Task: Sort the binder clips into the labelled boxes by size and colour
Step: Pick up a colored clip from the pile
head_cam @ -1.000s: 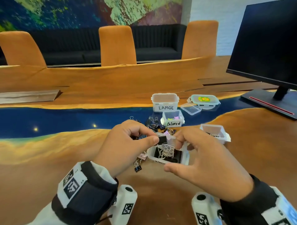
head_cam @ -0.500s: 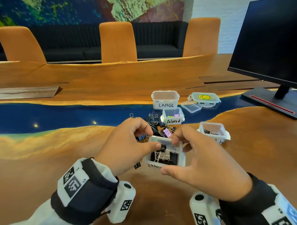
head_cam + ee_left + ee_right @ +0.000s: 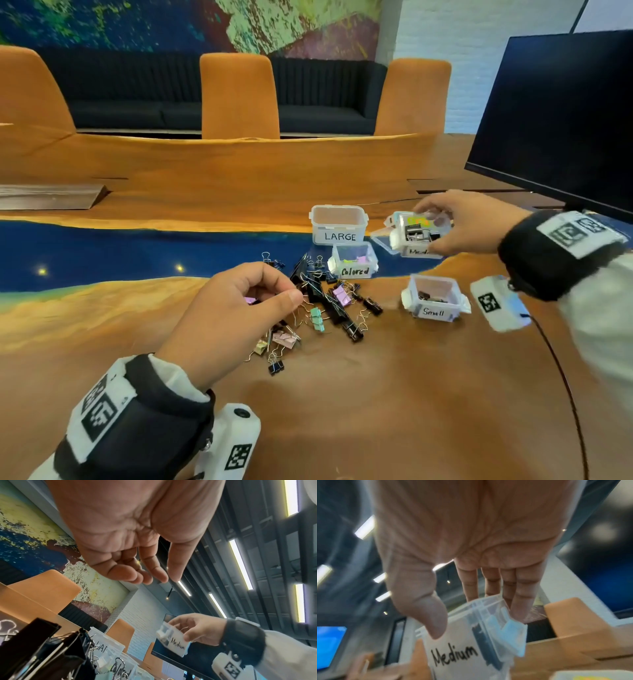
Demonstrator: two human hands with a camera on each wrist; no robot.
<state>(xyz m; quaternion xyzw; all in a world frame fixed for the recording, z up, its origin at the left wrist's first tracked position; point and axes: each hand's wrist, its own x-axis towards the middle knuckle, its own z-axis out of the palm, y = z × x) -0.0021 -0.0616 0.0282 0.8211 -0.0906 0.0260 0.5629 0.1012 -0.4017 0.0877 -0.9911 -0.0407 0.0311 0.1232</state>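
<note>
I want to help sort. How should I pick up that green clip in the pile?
Pinch the green clip by its wire handles, coming from above. It lies flat among black clips, so its body is crowded, but the thin handles stick out free.

Your right hand (image 3: pixel 469 222) is covering the far wall of the Medium box (image 3: pixel 416 236); its thumb is hiding the label's end. Motion blur is smearing the wrist view. Your left hand (image 3: pixel 233 318) is masking clips beneath its fingers.
</note>
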